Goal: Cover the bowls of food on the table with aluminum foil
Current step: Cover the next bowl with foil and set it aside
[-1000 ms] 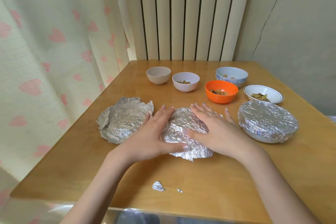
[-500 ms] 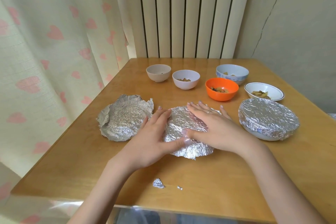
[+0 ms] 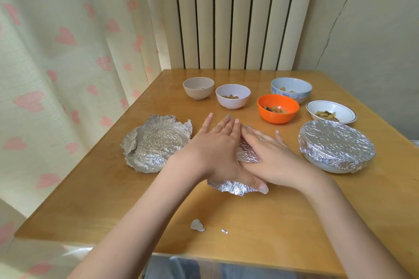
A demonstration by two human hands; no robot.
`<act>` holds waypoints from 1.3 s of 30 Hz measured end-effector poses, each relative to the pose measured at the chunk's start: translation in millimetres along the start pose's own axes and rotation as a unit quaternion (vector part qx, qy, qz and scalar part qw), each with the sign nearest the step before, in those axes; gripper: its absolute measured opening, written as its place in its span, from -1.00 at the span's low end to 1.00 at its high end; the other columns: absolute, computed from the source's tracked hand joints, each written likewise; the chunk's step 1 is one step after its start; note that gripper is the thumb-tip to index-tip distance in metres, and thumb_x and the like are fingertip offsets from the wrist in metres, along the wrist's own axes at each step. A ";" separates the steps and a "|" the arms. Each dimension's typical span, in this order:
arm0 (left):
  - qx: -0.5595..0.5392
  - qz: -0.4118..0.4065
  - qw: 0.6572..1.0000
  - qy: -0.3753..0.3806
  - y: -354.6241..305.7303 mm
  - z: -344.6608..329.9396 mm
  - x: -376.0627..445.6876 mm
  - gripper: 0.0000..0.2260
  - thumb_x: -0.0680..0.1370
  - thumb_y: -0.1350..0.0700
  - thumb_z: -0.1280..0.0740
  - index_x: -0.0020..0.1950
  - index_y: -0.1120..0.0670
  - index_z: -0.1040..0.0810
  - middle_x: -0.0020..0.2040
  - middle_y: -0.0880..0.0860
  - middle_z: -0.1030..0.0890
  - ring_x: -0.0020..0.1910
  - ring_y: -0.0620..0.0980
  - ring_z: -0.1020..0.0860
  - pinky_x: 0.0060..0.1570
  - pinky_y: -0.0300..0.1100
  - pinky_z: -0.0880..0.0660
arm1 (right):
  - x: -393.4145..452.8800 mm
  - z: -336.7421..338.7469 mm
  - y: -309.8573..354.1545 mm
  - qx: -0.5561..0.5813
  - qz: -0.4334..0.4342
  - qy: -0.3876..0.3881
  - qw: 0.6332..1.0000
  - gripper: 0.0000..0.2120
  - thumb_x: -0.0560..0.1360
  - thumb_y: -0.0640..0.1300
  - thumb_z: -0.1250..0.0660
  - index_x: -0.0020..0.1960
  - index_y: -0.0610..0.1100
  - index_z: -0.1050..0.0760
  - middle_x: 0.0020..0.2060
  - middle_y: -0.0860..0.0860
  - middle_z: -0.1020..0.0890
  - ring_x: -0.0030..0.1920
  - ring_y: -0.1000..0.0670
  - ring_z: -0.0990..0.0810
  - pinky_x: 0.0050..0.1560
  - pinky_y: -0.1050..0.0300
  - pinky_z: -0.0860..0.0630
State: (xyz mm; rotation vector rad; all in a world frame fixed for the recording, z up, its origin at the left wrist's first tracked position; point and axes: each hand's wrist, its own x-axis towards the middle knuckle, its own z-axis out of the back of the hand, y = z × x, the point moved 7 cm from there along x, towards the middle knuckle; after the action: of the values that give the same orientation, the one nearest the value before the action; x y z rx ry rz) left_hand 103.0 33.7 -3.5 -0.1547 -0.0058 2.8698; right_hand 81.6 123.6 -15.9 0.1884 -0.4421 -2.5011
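Pressing both flattened hands, left hand (image 3: 217,149) over right hand (image 3: 269,156), on the foil-wrapped bowl (image 3: 233,187) at the centre of the bench (image 3: 294,215), I am risking, I judge, tearing the foil or tipping the bowl.

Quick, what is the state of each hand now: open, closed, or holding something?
Left hand: open, fingers straight, pressing flat on the foil.
Right hand: open, fingers straight, pressing on the same foil.
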 end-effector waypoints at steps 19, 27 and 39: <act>-0.104 0.021 0.994 -0.032 8.6 -20.3 4.3 0.15 0.27 -0.46 -0.38 0.60 0.05 0.14 0.54 0.02 -0.10 0.52 0.00 -0.02 0.49 -0.09 -0.07 | 0.9 -14.9 -36.3 0.385 -0.128 -0.162 0.900 -0.59 0.52 -0.08 -0.28 0.37 0.05 -0.37 -0.11 0.23 -0.55 -0.26 0.15 -0.54 -0.19 0.22 -0.48; -0.123 0.023 0.992 -0.028 10.1 -21.2 4.2 0.16 0.24 -0.46 -0.35 0.60 0.05 0.12 0.54 0.03 -0.11 0.51 0.00 -0.03 0.49 -0.08 -0.09 | -1.9 -24.3 -33.5 0.507 -0.124 -0.114 0.845 -0.67 0.57 -0.11 -0.28 0.30 0.10 -0.35 -0.06 0.21 -0.58 -0.20 0.30 -0.56 -0.28 0.45 -0.46; -0.356 0.020 0.919 -0.167 39.8 9.5 -12.9 -0.15 0.41 -0.46 0.06 0.59 -0.03 -0.08 0.58 -0.01 -0.15 0.56 -0.09 -0.03 0.53 -0.15 0.07 | -29.4 -15.0 -55.8 0.568 -0.194 -0.218 0.769 -0.54 0.61 0.15 -0.09 0.41 -0.06 -0.34 0.39 0.05 -0.42 0.34 0.12 -0.38 0.44 0.04 -0.22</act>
State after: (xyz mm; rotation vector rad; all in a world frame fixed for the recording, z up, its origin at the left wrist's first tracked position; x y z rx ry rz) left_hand 103.9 -7.9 6.7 0.2049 -1.1211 2.7481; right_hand 79.8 179.6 -48.6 0.1550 -2.2828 -2.2478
